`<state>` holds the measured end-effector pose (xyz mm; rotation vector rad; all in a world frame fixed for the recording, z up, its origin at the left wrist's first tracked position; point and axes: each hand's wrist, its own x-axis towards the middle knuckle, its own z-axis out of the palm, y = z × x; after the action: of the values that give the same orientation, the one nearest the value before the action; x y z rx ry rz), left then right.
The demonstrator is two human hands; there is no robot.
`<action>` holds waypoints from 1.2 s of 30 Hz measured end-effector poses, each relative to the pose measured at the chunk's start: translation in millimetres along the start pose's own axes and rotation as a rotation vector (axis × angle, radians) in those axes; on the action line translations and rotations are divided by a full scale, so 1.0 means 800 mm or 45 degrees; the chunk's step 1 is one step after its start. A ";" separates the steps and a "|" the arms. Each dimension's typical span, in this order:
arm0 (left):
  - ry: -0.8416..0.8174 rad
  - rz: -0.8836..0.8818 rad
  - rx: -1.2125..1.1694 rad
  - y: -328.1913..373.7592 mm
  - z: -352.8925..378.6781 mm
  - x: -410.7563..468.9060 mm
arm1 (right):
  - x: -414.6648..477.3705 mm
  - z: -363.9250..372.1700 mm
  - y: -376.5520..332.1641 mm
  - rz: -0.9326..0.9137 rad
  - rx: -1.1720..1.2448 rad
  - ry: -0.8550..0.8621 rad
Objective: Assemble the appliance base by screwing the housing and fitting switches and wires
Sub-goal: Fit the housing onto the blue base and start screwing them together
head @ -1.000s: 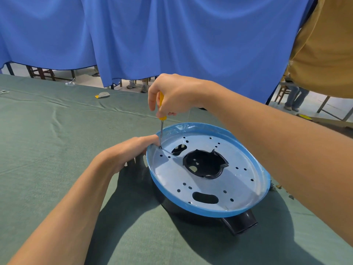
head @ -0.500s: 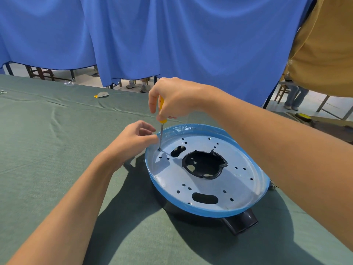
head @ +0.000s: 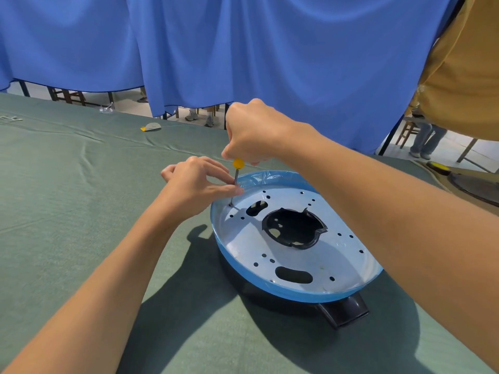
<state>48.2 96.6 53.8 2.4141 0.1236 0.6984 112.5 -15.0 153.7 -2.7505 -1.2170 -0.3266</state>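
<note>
The right hand (head: 255, 130) is a closed fist wrapped round the yellow handle of a screwdriver (head: 237, 168), which it holds nearly upright. Only the round lower end of the handle shows, just under the fist. Directly below that hand the thin metal shaft runs down to a small hole near the rim of the appliance base (head: 324, 260), where its tip rests. Whether a screw sits under the tip cannot be told.

The left hand (head: 195, 182) is just below and to the left of the right hand. Its fingers are curled, and thumb and forefinger close on the shaft partway down, pinching it. The other fingers are tucked above.

The base lies on the green tabletop (head: 81, 211) to the right of the left hand and beneath the right forearm. It is a round black housing topped by a pale metal plate with many small holes, two oblong slots and a large black opening (head: 294, 228) in the middle. A blue film rim (head: 297, 294) runs round the plate, and a short black stub (head: 344, 311) juts from the near side.

Beyond both hands hangs a blue curtain (head: 243, 49).
</note>
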 end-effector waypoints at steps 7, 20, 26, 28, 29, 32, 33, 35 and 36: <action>0.057 -0.013 -0.117 -0.004 0.007 0.000 | -0.002 -0.003 -0.008 -0.087 0.008 -0.063; 0.048 0.078 -0.095 -0.005 0.010 -0.003 | -0.012 0.001 0.005 -0.046 0.042 0.047; 0.098 0.057 -0.157 -0.002 0.013 -0.003 | -0.011 0.002 0.003 -0.014 -0.059 0.042; 0.098 0.040 -0.164 -0.003 0.011 -0.003 | -0.009 -0.004 -0.001 -0.094 -0.060 -0.058; 0.105 0.040 -0.168 -0.004 0.011 -0.002 | -0.008 -0.009 -0.002 -0.132 -0.073 -0.113; 0.116 0.050 -0.161 -0.004 0.013 -0.002 | -0.007 -0.025 -0.002 -0.234 -0.104 -0.206; 0.113 0.062 -0.150 -0.005 0.013 -0.003 | -0.006 -0.028 -0.002 -0.245 -0.109 -0.204; 0.075 0.091 -0.131 -0.005 0.013 -0.003 | -0.003 -0.023 -0.001 -0.231 -0.145 -0.162; 0.048 0.105 -0.126 -0.006 0.013 -0.003 | 0.000 -0.019 0.000 -0.209 -0.136 -0.136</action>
<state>51.6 94.5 43.0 2.3225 0.0049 0.7693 110.0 -17.6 168.5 -2.7953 -1.4994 -0.2698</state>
